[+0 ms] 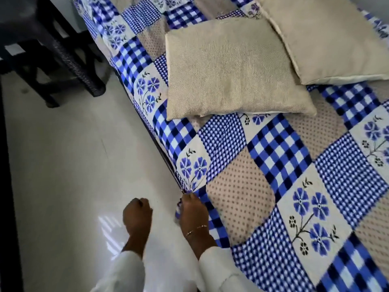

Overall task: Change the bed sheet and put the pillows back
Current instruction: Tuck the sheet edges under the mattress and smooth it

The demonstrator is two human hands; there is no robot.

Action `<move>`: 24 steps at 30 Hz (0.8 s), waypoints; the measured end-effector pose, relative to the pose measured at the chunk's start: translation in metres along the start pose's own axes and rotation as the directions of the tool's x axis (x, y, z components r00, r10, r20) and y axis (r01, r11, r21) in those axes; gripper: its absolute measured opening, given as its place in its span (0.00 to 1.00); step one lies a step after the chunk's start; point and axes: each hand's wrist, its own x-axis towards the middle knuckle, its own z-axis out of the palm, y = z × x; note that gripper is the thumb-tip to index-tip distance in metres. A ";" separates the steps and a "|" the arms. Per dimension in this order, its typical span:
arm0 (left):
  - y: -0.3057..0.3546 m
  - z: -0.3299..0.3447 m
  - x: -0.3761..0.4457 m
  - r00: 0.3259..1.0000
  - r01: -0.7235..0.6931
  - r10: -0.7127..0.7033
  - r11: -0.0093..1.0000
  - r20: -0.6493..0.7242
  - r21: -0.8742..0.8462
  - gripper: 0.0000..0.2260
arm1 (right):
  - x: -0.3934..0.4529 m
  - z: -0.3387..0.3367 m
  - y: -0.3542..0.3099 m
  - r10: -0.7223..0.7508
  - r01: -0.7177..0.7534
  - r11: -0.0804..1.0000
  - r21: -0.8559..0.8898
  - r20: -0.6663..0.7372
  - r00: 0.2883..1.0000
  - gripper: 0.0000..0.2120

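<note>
Two beige pillows lay on the bed: the nearer pillow (233, 70) sat flat close to the bed's left edge, and the farther pillow (328, 36) lay up and to the right of it, its lower left corner overlapping the nearer one. Both rested on the patchwork bed sheet (294, 165), a cloth of blue and white checks, beige dotted squares and blue flower panels that covered the whole visible mattress and ran over the side toward the floor.

At the sheet's edge, the right hand (192, 209) had its fingers curled round a bunched fold of the checked cloth, gripping it right at the side of the bed. A thin bracelet (196, 228) circled that wrist. The left hand (136, 213) hung just beside it over the floor, apart from the sheet, its fingers curled into a loose fist with nothing seen in them. Both arms wore white sleeves (219, 272).

A pale glossy tiled floor (73, 165) lay to the left of the bed, and a dark piece of furniture (69, 53) stood on it near the upper left corner.
</note>
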 end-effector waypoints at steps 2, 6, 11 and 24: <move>-0.004 -0.008 0.004 1.000 -0.002 0.003 0.995 0.012 -0.099 0.14 | 0.009 -0.001 -0.001 -0.012 0.012 1.000 0.002 0.161 0.987 0.08; 0.057 0.022 -0.004 0.987 -0.003 0.051 0.953 0.152 -0.303 0.15 | 0.012 -0.002 0.009 -0.010 0.020 0.999 -0.041 0.242 0.970 0.12; 0.107 0.038 0.028 0.971 -0.045 0.092 0.977 0.219 -0.210 0.24 | 0.037 -0.006 -0.024 0.005 -0.002 1.000 0.029 -0.128 0.992 0.20; 0.147 0.028 0.074 0.972 -0.213 0.216 0.976 -0.089 0.036 0.13 | 0.153 -0.029 -0.053 -0.015 0.011 0.981 0.195 0.018 1.000 0.10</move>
